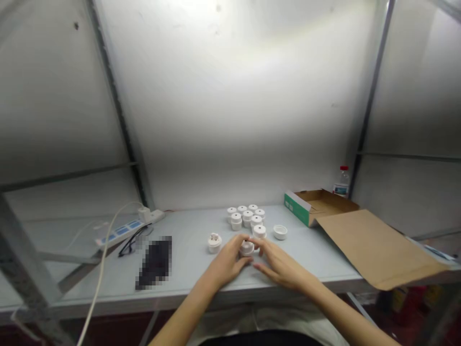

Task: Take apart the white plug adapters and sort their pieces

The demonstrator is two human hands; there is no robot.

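Note:
A small white round plastic housing (247, 249) rests on the table between my two hands. My left hand (227, 259) curves around its left side, with the fingertips on its top and the thumb at its near edge. My right hand (277, 263) reaches in from the right, fingers bent against the housing, the thumb low in front of it. The fingers partly cover the housing. Just behind stand several similar white housings (247, 217) in a cluster, each with a dark dot on top. To the left sits a white piece with raised parts (214, 243); an open white cup (280, 232) lies to the right.
An open cardboard box (311, 206) stands at the back right, its brown flap (382, 247) reaching over the table's front edge. Behind it is a red-capped bottle (342, 181). At left lie a power strip (124, 229) with a white cable, glasses (131, 241) and a blurred-out dark object (155, 263).

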